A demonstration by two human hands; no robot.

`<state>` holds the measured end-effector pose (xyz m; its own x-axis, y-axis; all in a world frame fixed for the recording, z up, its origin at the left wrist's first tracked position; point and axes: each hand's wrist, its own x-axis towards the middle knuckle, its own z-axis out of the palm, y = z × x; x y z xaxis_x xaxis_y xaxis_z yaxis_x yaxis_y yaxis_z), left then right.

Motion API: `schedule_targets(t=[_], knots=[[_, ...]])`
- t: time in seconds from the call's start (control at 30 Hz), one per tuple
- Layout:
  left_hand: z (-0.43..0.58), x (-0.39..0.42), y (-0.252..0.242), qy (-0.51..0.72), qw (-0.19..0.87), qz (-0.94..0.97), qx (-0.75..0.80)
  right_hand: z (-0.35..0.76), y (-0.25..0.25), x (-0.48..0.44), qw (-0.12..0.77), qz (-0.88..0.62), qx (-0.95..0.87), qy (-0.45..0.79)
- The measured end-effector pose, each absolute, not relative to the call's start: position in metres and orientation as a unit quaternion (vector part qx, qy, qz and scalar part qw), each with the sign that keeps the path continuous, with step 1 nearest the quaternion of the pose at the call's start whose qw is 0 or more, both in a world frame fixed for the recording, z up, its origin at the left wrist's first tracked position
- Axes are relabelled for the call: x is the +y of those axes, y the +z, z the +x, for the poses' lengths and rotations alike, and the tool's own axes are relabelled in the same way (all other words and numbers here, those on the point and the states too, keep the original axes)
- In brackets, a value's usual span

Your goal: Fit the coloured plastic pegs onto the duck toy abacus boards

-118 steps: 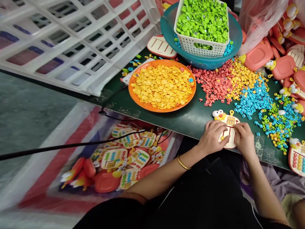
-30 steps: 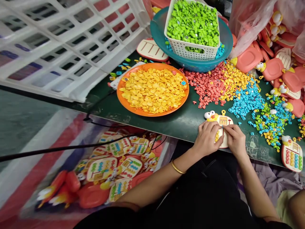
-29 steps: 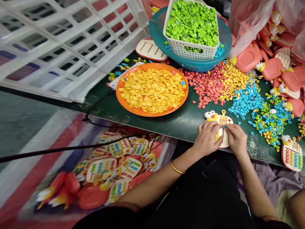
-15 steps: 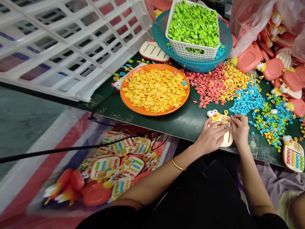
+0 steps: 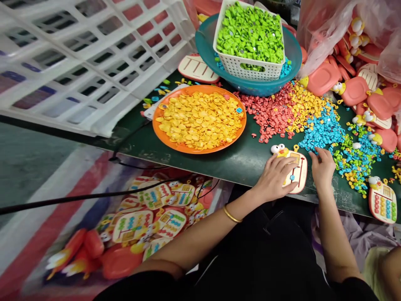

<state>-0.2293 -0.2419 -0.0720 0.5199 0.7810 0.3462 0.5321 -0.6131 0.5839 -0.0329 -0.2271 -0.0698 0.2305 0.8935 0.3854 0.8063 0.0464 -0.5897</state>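
Note:
A cream toy board with a duck-like head, bulging white eyes and a yellow loop lies at the table's front edge. Red slots run along it, and a small blue piece sits on its face. My left hand rests over the board's left part, fingers stretched and thumb apart, hiding some of it. Just right of the board, my right hand is off it, thumb and forefinger parted at the near edge of the blue pieces pile. Nothing shows between those fingers.
An orange plate of yellow pieces stands left. Behind it, a white basket of green pieces sits in a teal basin. Red pieces lie heaped nearby. A filled board lies right; a white crate leans left.
My right hand has drawn away from the board to the right, its fingers parting. My left hand has shifted slightly, and the blue piece on the board now shows.

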Motion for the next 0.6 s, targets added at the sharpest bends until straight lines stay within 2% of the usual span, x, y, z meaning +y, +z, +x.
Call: schedule_targets(t=[0.1,0.23,0.43,0.6], knots=[[-0.229,-0.241,-0.071,0.293,0.211,0.857,0.367,-0.026,-0.069,-0.215,0.360,-0.698,-0.611,0.101],[-0.229,-0.243,-0.072,0.288,0.224,0.851,0.378,-0.033,-0.069,-0.226,0.387,-0.679,-0.595,0.189],[-0.229,-0.243,-0.070,0.276,0.219,0.844,0.404,-0.057,-0.073,-0.253,0.368,-0.651,-0.655,0.112],[-0.225,-0.239,-0.063,0.246,0.222,0.844,0.422,-0.051,-0.067,-0.254,0.352,-0.618,-0.688,0.148]])
